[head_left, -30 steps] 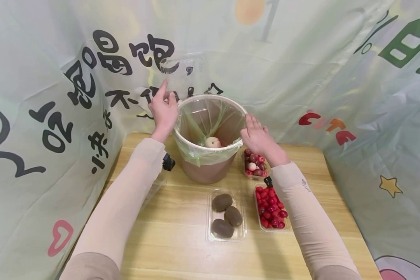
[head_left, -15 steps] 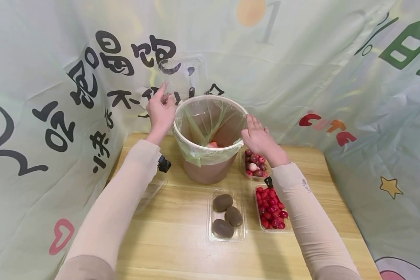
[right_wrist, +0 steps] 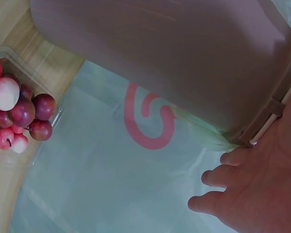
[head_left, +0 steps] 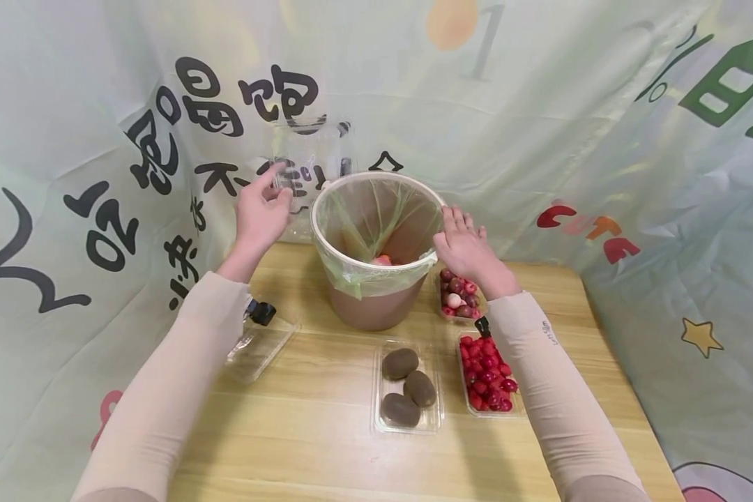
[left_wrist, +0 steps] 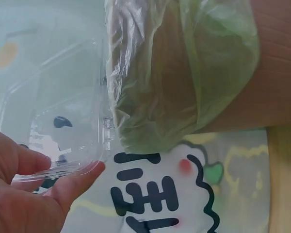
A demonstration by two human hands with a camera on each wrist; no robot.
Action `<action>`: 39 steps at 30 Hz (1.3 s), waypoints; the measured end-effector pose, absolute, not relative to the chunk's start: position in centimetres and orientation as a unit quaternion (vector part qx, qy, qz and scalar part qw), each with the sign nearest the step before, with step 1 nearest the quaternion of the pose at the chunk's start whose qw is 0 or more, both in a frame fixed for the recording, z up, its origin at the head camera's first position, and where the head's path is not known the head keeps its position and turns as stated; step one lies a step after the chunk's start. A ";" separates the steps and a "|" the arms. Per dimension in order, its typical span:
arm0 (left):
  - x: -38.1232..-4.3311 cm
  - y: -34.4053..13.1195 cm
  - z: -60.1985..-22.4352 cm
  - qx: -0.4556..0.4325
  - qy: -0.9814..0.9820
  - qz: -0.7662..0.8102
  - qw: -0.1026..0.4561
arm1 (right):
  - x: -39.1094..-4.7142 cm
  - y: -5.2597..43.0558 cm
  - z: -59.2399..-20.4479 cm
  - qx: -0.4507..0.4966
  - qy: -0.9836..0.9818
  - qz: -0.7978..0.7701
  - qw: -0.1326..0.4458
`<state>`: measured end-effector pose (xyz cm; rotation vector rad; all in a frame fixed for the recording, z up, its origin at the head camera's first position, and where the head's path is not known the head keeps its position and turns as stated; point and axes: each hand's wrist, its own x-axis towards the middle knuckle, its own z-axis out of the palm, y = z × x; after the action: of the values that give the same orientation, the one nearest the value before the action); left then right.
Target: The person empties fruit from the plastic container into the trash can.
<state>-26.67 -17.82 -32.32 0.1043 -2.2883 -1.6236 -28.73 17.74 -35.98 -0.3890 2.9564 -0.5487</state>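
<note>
My left hand [head_left: 260, 213] pinches the edge of a clear plastic fruit box [head_left: 314, 150] between thumb and fingers, holding it up left of the bin. In the left wrist view the see-through box [left_wrist: 70, 102] holds no fruit and overlaps the bin's edge. A brownish-pink trash bin [head_left: 370, 314] stands upright, lined with a thin green plastic bag [head_left: 376, 284] folded over its white rim. Low inside the bin, part of a red round fruit [head_left: 383, 260] shows. My right hand [head_left: 467, 247] rests on the bin's right rim, fingers extended past it in the right wrist view.
Three kiwis [head_left: 401, 364] lie in a clear tray in front of the bin. To the right stand a box of red berries [head_left: 486, 373] and a box of plums [head_left: 458, 296]. Another clear box [head_left: 266, 355] lies under my left wrist. Printed cloth [head_left: 539, 139] surrounds the table.
My left hand has moved left and slightly down with the clear box, away from over the bin. The pale fruit has dropped lower inside the bin. My right hand has stayed at the rim.
</note>
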 end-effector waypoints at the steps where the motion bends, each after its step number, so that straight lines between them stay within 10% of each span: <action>1: -26.2 -18.0 -32.3 0.039 -0.803 -0.573 0.158 | -28.7 17.7 -36.0 -0.129 0.974 -0.178 0.055; 39: -16.0 -22.2 -38.0 0.033 -0.805 -0.589 0.063 | -28.8 17.7 -36.1 -0.123 0.975 -0.176 0.056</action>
<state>-15.99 -22.22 -38.04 0.0984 -2.4308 -1.7809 -28.77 17.67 -36.07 -0.3737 2.9592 -0.5336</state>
